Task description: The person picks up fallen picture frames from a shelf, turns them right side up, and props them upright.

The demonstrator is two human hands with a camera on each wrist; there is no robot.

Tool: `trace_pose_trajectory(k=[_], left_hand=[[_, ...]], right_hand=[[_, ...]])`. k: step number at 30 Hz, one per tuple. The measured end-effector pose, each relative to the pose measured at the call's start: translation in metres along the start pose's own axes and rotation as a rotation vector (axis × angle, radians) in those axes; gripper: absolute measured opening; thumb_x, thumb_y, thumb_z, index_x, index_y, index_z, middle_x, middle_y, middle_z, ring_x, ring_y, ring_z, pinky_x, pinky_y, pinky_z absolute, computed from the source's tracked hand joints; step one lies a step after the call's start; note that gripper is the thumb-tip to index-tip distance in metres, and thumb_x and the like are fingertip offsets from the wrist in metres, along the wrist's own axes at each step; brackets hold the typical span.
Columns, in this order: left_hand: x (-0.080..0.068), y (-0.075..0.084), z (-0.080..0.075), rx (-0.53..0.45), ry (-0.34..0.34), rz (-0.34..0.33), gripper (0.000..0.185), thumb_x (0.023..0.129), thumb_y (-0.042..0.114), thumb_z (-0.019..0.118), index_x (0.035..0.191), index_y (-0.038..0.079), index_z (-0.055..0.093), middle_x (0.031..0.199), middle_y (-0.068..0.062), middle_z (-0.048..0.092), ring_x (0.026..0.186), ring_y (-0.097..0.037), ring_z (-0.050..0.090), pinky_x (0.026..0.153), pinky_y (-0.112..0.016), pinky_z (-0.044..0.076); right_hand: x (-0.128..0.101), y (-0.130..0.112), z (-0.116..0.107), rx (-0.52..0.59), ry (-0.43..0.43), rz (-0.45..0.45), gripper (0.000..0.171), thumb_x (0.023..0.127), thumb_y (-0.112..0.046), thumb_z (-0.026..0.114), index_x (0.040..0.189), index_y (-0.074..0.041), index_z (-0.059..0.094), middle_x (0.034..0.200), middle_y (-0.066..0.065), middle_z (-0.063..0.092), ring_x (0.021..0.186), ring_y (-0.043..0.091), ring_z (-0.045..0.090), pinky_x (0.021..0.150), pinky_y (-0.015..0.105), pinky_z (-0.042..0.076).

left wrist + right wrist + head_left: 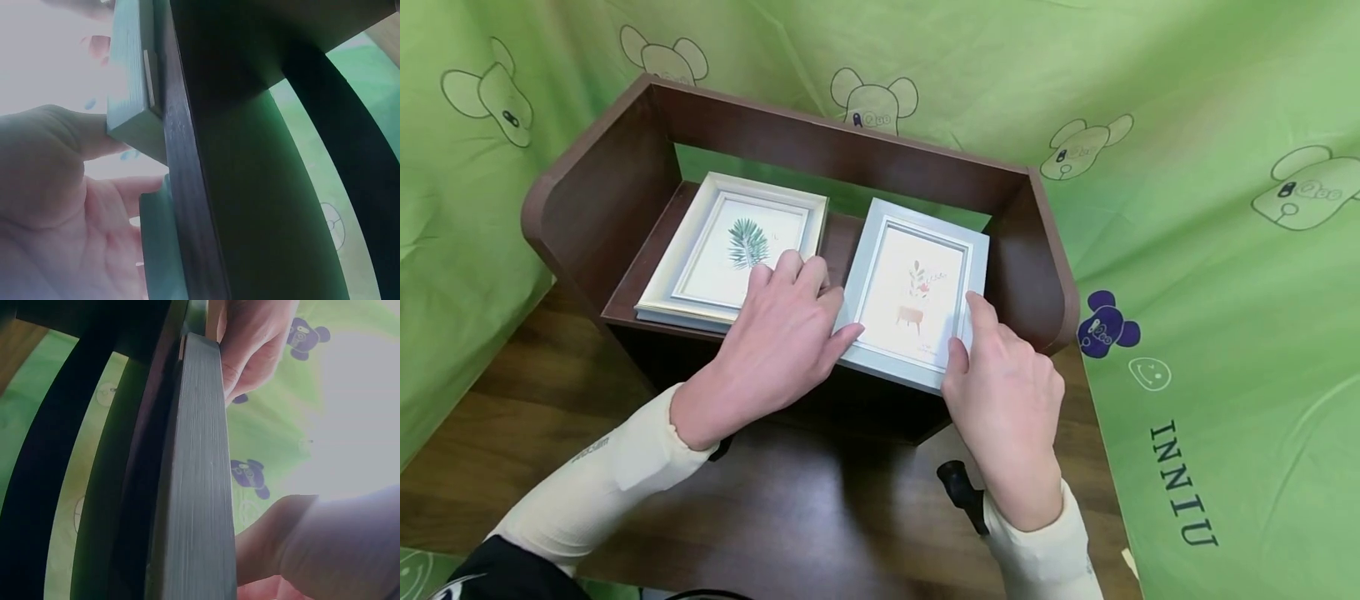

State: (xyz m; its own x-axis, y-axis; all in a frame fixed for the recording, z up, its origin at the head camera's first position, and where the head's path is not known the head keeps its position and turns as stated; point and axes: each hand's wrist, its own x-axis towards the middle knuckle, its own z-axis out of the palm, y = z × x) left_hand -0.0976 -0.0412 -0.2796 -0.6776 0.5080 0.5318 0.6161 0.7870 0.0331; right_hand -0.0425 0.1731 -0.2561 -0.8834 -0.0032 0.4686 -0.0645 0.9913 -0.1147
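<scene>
Two picture frames lie flat on a dark brown wooden shelf [820,150]. The cream frame [730,242] at the left shows a green leaf. The pale grey frame [917,292] at the right shows a plant and a stool, and its near corner overhangs the shelf's front. My left hand [820,296] rests with straight fingers on the cream frame's right near corner, its thumb against the grey frame's left edge [131,119]. My right hand [968,327] pinches the grey frame's right near corner, thumb on the front, index finger along the side [200,487].
The shelf stands on a brown wooden table [820,517] and has raised side walls and a back wall. Green cloth [1187,250] printed with bear figures hangs behind and to both sides. A black strap piece [962,492] shows at my right wrist.
</scene>
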Motion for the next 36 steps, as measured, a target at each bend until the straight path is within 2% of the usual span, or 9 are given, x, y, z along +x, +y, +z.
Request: trace_pose_trajectory(k=[4,13,21,25,29,32,36], left_hand=[[-0.003,0.001,0.001,-0.022,0.010,-0.026,0.032,0.091,0.037,0.067,0.090,0.005,0.072,0.087,-0.010,0.050,0.078,-0.029,0.037,0.063,-0.041,0.027],[-0.007,0.001,0.000,-0.045,0.025,-0.066,0.031,0.090,0.037,0.068,0.099,0.007,0.070,0.094,-0.009,0.053,0.082,-0.031,0.040,0.065,-0.043,0.028],[-0.012,0.002,-0.003,-0.085,0.027,-0.086,0.044,0.091,0.035,0.068,0.123,0.005,0.067,0.106,-0.010,0.057,0.090,-0.032,0.043,0.068,-0.044,0.030],[-0.013,0.001,-0.004,-0.107,0.029,-0.088,0.046,0.091,0.033,0.069,0.127,0.004,0.065,0.108,-0.011,0.058,0.091,-0.032,0.043,0.068,-0.044,0.030],[-0.012,0.000,-0.004,-0.116,0.025,-0.092,0.047,0.092,0.031,0.067,0.130,0.004,0.063,0.110,-0.011,0.059,0.092,-0.032,0.045,0.068,-0.044,0.030],[-0.013,-0.001,-0.004,-0.117,0.027,-0.093,0.047,0.092,0.029,0.067,0.132,0.004,0.061,0.111,-0.011,0.060,0.094,-0.033,0.045,0.069,-0.045,0.030],[-0.013,-0.001,-0.004,-0.127,0.033,-0.099,0.047,0.092,0.027,0.067,0.133,0.003,0.060,0.109,-0.010,0.062,0.094,-0.033,0.046,0.069,-0.045,0.030]], right_hand=[[-0.002,0.000,0.002,0.015,0.039,0.005,0.045,0.085,-0.010,0.070,0.128,-0.004,0.059,0.097,0.022,0.070,0.058,0.043,0.060,0.042,0.050,0.042],[-0.004,-0.002,0.005,0.043,0.113,0.025,0.046,0.085,-0.012,0.071,0.129,-0.007,0.058,0.098,0.019,0.071,0.060,0.043,0.061,0.043,0.052,0.041],[-0.005,-0.003,0.005,0.092,0.154,0.035,0.050,0.085,-0.012,0.073,0.132,-0.008,0.057,0.107,0.018,0.070,0.069,0.043,0.064,0.044,0.053,0.042],[-0.005,-0.003,0.005,0.118,0.166,0.041,0.056,0.084,-0.011,0.074,0.137,-0.008,0.054,0.109,0.017,0.070,0.067,0.042,0.064,0.043,0.050,0.042],[-0.006,-0.004,0.006,0.136,0.179,0.042,0.067,0.083,-0.009,0.076,0.143,-0.009,0.048,0.099,0.016,0.069,0.059,0.039,0.060,0.041,0.047,0.039],[-0.007,-0.004,0.007,0.143,0.190,0.044,0.073,0.083,-0.009,0.076,0.148,-0.010,0.043,0.098,0.015,0.067,0.060,0.036,0.060,0.042,0.047,0.039],[-0.007,-0.005,0.008,0.150,0.198,0.055,0.077,0.084,-0.009,0.075,0.151,-0.009,0.037,0.111,0.013,0.067,0.068,0.035,0.065,0.044,0.048,0.041]])
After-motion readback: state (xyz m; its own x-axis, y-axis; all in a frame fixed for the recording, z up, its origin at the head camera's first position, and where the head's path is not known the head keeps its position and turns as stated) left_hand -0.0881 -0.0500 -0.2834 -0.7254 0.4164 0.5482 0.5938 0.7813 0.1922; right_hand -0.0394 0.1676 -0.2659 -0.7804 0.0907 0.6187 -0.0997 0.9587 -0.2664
